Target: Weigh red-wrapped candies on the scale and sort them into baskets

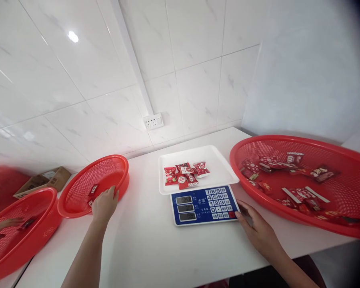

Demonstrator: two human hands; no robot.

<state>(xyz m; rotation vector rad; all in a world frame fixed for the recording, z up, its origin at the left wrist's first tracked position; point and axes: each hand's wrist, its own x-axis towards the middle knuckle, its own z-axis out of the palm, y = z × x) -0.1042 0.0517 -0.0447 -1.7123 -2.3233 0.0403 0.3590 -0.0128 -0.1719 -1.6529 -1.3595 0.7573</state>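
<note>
My left hand (103, 203) reaches over the near rim of the small red basket (73, 196). Its fingers are curled and close together, their tips mostly hidden, so what they grip cannot be made out. Small red packets (93, 189) lie in that basket beside this hand. My right hand (256, 228) rests at the right edge of the blue-faced digital scale (204, 205), thumb and fingers apart near its red key, holding nothing visible. Behind the keypad, the scale's white tray (220, 170) carries several red wrapped snack packets (184, 176).
To the right stands a large red basket (288, 139) with many red packets inside. At far left, another person's hand (4, 228) is in a red basket (27, 248). A cardboard box (45, 182) sits by the tiled wall, below a socket (153, 121).
</note>
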